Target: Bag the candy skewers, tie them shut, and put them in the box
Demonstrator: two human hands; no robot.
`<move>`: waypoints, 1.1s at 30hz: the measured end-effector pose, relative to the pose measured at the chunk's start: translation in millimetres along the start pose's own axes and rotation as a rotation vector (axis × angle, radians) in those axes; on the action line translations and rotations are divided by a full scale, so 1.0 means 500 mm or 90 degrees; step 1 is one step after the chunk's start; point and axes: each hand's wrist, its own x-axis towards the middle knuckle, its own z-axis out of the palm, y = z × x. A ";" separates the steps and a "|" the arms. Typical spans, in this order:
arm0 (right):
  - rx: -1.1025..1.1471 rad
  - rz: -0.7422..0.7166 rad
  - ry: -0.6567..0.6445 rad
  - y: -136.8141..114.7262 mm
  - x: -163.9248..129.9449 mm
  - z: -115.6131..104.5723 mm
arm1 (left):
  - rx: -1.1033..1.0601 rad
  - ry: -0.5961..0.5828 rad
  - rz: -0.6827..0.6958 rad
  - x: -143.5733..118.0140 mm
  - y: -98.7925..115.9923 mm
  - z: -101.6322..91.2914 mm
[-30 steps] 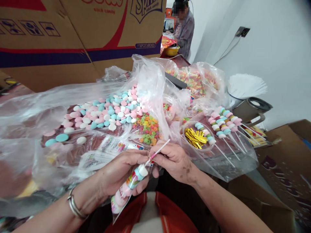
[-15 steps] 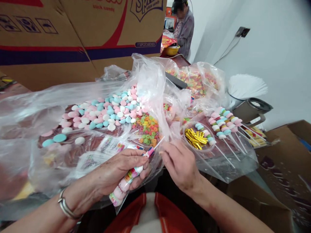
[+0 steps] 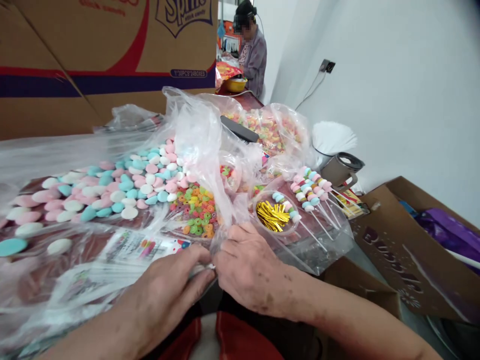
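Note:
My left hand [image 3: 168, 285] is closed around a bagged candy skewer, nearly all of it hidden by the fingers; a small pale bit shows by the thumb. Pressed close against it, my right hand [image 3: 251, 270] has its fingers curled together, and what they pinch is hidden. Just beyond my hands lie colourful ring candies [image 3: 198, 210]. Gold twist ties [image 3: 272, 216] fill a clear round tub [image 3: 258, 195], with one unwrapped candy skewer [image 3: 287, 206] resting across it. Printed clear bags [image 3: 127, 250] lie beside my left hand.
Pink, blue and white candies [image 3: 108, 192] spread at left. More skewers [image 3: 311, 187] lie at right, near a grey jug [image 3: 343, 167] and white sticks [image 3: 333, 137]. A large carton [image 3: 112, 50] stands behind; an open carton [image 3: 405, 250] is at right. Another person [image 3: 255, 55] works farther back.
My right hand has come in against my left, and the bagged skewer, plainly visible before, is now mostly covered. The view has swung right, so the table appears shifted left.

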 end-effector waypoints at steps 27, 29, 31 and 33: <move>-0.191 0.443 -0.338 0.197 -0.046 -0.070 | -0.297 0.139 -0.252 0.006 0.072 0.003; -0.182 0.457 -0.345 0.193 -0.044 -0.078 | -0.334 0.122 -0.241 0.009 0.069 0.003; -0.170 0.465 -0.354 0.190 -0.043 -0.081 | -0.370 0.090 -0.231 0.013 0.060 0.002; -0.162 0.462 -0.359 0.191 -0.046 -0.079 | -0.395 0.071 -0.214 0.017 0.049 0.001</move>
